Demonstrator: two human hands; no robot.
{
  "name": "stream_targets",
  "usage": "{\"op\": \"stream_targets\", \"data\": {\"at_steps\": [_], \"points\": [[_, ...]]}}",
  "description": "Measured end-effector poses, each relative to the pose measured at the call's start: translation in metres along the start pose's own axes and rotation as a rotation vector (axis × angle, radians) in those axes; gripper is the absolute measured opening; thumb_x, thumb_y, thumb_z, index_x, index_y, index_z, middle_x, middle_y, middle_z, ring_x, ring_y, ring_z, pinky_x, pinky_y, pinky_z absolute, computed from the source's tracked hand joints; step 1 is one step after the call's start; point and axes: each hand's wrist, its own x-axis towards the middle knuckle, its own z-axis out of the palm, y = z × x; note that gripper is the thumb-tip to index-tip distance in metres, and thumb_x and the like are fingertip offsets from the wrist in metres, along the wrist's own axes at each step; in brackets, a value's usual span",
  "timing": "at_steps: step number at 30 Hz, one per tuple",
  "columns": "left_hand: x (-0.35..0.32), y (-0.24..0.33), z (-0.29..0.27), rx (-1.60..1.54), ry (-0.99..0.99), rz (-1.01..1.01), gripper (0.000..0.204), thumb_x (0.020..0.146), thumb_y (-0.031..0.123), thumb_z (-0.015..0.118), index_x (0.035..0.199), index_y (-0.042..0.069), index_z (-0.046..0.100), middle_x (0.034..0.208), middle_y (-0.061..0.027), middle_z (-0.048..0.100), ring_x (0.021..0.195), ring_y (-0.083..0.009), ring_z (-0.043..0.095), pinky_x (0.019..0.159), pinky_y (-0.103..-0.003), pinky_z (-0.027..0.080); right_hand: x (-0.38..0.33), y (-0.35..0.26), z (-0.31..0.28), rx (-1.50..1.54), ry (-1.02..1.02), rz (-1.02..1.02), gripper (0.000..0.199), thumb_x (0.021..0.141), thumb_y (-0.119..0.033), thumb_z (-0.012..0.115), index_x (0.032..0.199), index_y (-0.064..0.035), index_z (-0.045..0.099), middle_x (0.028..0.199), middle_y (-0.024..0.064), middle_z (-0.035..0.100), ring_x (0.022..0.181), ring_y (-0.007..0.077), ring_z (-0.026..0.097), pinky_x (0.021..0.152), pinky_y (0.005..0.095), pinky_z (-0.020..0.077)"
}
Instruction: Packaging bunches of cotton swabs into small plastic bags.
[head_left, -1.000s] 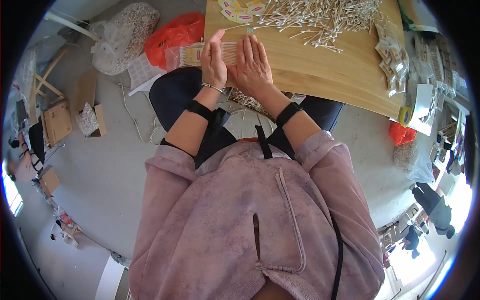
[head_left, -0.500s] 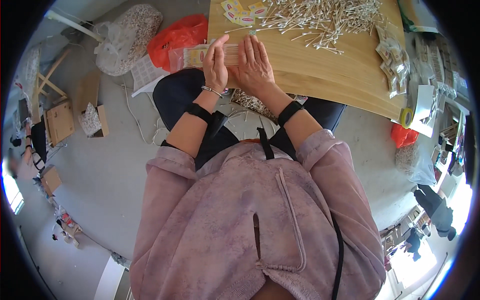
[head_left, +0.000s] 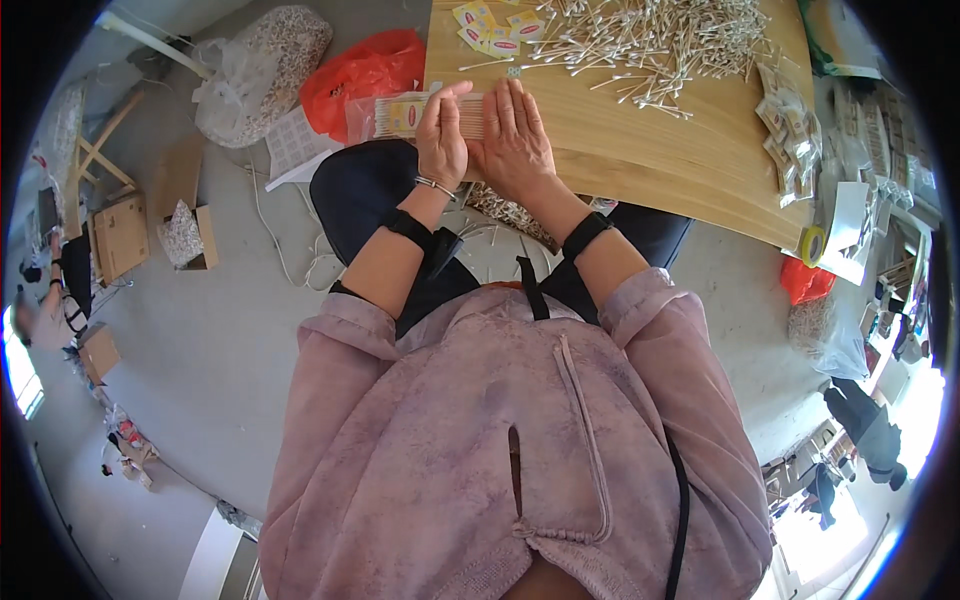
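Note:
A clear plastic pack of cotton swabs with a yellow and white label lies flat along the near left edge of the wooden table. My left hand rests on its edge across the pack, fingers stretched and thumb side up. My right hand lies flat at the pack's right end, palm down with fingers straight. Between the two hands a short stretch of swab sticks shows. What lies under my right palm is hidden.
Loose cotton swabs are heaped at the table's far side, beside several yellow label cards. Filled packs pile up at the right edge near a yellow tape roll. A red bag sits left of the table.
The whole view has shifted slightly. Both hands keep nearly the same pose on the pack, with my left fingers a little more curled at the tips.

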Motion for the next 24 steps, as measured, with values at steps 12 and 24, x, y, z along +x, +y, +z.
{"op": "stream_targets", "data": {"at_steps": [12,24], "points": [[0.007,0.025,-0.011,0.554,-0.353,0.248,0.038,0.077,-0.004,0.056,0.114,0.001,0.055,0.119,-0.0169,0.056,0.116,-0.0334,0.050,0.097,-0.038,0.042,-0.002,0.005,0.004,-0.084,0.005,0.001,0.067,0.090,-0.040,0.039,0.137,0.0070,0.029,0.146,0.0226,0.025,0.139,0.0327,0.017,0.114,0.0410,0.0063],[0.015,0.018,-0.029,0.633,-0.538,0.149,0.038,0.078,0.005,0.064,0.116,0.005,0.058,0.128,-0.0104,0.054,0.126,-0.0255,0.043,0.102,-0.037,0.038,0.001,0.005,0.000,-0.042,0.021,-0.019,0.075,0.088,-0.048,0.039,0.138,0.0064,0.029,0.145,0.0230,0.025,0.139,0.0334,0.016,0.114,0.0421,0.0068]]}}
